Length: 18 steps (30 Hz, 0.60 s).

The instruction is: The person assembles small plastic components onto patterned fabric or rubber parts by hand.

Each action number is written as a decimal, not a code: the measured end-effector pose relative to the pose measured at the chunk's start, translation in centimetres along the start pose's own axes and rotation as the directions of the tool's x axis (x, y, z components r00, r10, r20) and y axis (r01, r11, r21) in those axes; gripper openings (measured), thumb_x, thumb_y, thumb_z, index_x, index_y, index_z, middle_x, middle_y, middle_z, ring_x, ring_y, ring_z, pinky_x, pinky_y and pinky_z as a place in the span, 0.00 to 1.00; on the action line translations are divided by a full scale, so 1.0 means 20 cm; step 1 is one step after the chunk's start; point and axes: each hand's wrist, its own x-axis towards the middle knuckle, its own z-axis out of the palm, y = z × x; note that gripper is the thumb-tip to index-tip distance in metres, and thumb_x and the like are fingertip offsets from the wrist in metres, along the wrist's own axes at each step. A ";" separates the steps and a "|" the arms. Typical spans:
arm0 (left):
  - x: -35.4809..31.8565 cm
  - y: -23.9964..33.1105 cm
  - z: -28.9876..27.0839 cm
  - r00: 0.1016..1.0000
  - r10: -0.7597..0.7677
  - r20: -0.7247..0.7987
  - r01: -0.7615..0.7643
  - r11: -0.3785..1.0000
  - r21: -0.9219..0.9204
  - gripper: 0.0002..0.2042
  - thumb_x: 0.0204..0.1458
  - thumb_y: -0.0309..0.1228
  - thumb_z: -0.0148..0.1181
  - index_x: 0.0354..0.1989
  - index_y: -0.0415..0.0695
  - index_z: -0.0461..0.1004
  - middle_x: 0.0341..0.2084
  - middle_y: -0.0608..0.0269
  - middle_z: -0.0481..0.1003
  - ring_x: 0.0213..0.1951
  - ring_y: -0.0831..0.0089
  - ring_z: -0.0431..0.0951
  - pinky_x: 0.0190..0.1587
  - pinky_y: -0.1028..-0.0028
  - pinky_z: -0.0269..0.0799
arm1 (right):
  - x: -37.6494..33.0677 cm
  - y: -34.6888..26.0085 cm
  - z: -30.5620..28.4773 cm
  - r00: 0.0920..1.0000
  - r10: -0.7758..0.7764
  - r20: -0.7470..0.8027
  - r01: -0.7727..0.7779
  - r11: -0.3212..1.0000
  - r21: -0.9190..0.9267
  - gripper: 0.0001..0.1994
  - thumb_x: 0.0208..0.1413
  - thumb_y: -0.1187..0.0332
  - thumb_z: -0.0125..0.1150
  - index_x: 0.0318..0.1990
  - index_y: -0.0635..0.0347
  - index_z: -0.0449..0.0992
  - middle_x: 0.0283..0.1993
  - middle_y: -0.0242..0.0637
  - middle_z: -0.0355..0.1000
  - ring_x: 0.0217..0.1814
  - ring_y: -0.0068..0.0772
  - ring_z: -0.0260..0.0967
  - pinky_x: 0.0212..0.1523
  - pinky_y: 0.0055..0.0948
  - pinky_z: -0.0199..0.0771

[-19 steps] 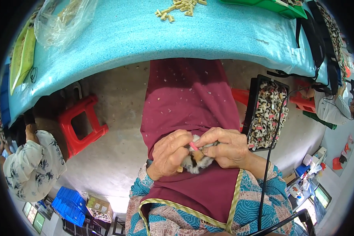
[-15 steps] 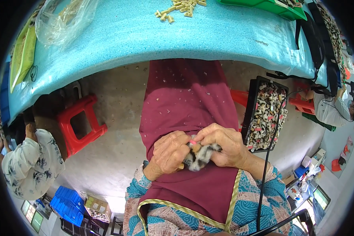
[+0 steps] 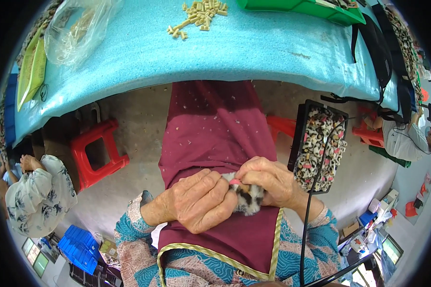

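A small fluffy plush piece (image 3: 250,203), patched in white, black, grey and tan, is held over my lap. At its upper edge shows a bright pink bit (image 3: 235,182). My right hand (image 3: 270,179) grips the plush from the right, thumb and forefinger pinched close to the pink bit. My left hand (image 3: 201,200) is closed at the left side of the plush, its knuckles bent and its fingertips mostly hidden behind them. Beneath both hands spreads a maroon apron (image 3: 215,129) dotted with pale scraps.
A blue-covered table (image 3: 143,62) bears small yellowish pieces (image 3: 201,16), a clear plastic bag (image 3: 72,40) and a green tray (image 3: 297,7). To my right, a black crate (image 3: 299,138) holds many plush pieces. Red stools (image 3: 88,172) stand nearby. A person's patterned sleeve (image 3: 57,184) is at left.
My left hand has turned, its back now facing up more and its forearm swung out left. The plush has tilted and shifted slightly right and down between my hands. The whole view has shifted a little.
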 end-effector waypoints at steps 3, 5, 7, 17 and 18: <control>0.07 0.04 -0.05 0.999 -0.029 0.041 0.031 0.998 -0.046 0.08 0.42 0.30 0.58 0.29 0.38 0.72 0.21 0.59 0.70 0.24 0.68 0.72 0.26 0.73 0.74 | -0.02 -0.02 0.02 0.994 -0.035 -0.107 0.039 0.999 0.037 0.19 0.32 0.77 0.68 0.36 0.65 0.69 0.35 0.41 0.70 0.33 0.36 0.72 0.27 0.27 0.73; 0.10 0.05 -0.04 0.995 -0.060 0.076 0.067 0.993 -0.098 0.10 0.43 0.32 0.59 0.29 0.38 0.73 0.21 0.61 0.69 0.24 0.69 0.72 0.26 0.74 0.74 | -0.03 -0.01 0.04 0.980 -0.055 -0.190 0.074 0.993 0.094 0.17 0.33 0.77 0.67 0.35 0.66 0.69 0.35 0.42 0.70 0.33 0.38 0.72 0.26 0.27 0.73; 0.12 0.07 -0.02 0.999 -0.043 0.019 0.044 0.997 -0.055 0.13 0.43 0.38 0.59 0.27 0.39 0.74 0.21 0.62 0.69 0.24 0.70 0.71 0.26 0.75 0.74 | -0.05 0.01 0.04 0.973 -0.071 -0.220 0.097 0.989 0.109 0.17 0.34 0.77 0.66 0.35 0.67 0.69 0.34 0.43 0.70 0.31 0.40 0.72 0.25 0.28 0.74; 0.14 0.06 0.14 0.995 -0.098 -0.006 0.099 0.995 0.027 0.12 0.33 0.30 0.59 0.28 0.37 0.74 0.22 0.60 0.71 0.26 0.70 0.75 0.25 0.77 0.73 | -0.03 0.10 0.03 0.887 -0.064 -0.457 0.097 0.994 0.051 0.14 0.36 0.82 0.66 0.33 0.67 0.70 0.32 0.48 0.71 0.30 0.39 0.73 0.27 0.31 0.76; 0.12 0.06 0.16 0.989 -0.145 -0.033 0.144 0.989 -0.027 0.12 0.32 0.29 0.60 0.28 0.37 0.74 0.22 0.61 0.71 0.26 0.70 0.75 0.25 0.77 0.73 | -0.02 0.11 0.03 0.882 -0.043 -0.470 0.100 0.990 0.095 0.14 0.36 0.81 0.66 0.33 0.67 0.70 0.32 0.48 0.71 0.30 0.39 0.73 0.28 0.31 0.76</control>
